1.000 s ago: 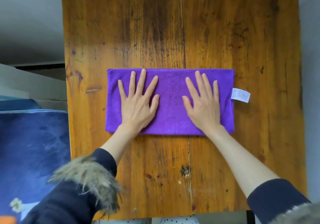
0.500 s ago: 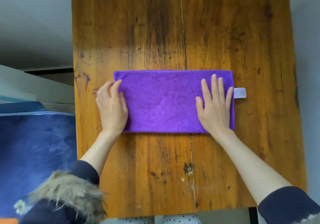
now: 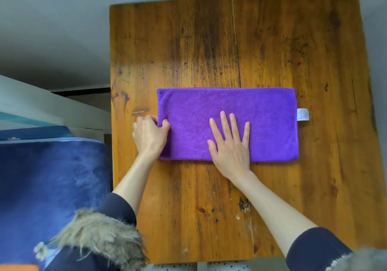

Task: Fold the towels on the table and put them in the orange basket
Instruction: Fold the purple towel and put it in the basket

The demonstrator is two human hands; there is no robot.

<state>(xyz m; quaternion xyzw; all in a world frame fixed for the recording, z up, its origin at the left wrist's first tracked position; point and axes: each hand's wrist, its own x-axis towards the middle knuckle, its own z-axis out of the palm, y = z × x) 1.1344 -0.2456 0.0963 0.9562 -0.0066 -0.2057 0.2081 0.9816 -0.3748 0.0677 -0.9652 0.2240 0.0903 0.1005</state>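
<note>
A purple towel point(image 3: 261, 113), folded into a long rectangle, lies flat across the middle of the wooden table point(image 3: 209, 40). A white label point(image 3: 302, 114) sticks out of its right edge. My left hand point(image 3: 149, 135) pinches the towel's left edge, with the thumb on top of the cloth and the fingers curled at the rim. My right hand point(image 3: 231, 147) lies flat on the towel near its middle, fingers spread and straight, pressing it down. An orange patch point(image 3: 18, 267) shows at the bottom left corner; whether it is the basket is unclear.
A dark blue cushioned surface point(image 3: 52, 176) sits left of the table, with a pale shelf or ledge point(image 3: 41, 107) behind it. Grey floor lies beyond the table's far and right edges. Fur-trimmed dark sleeves point(image 3: 100, 239) cover my forearms near the camera.
My right hand slid from the towel's right end to its middle. My left hand, flat on the towel a second ago, reached the left edge and now pinches it. The view shifted left.
</note>
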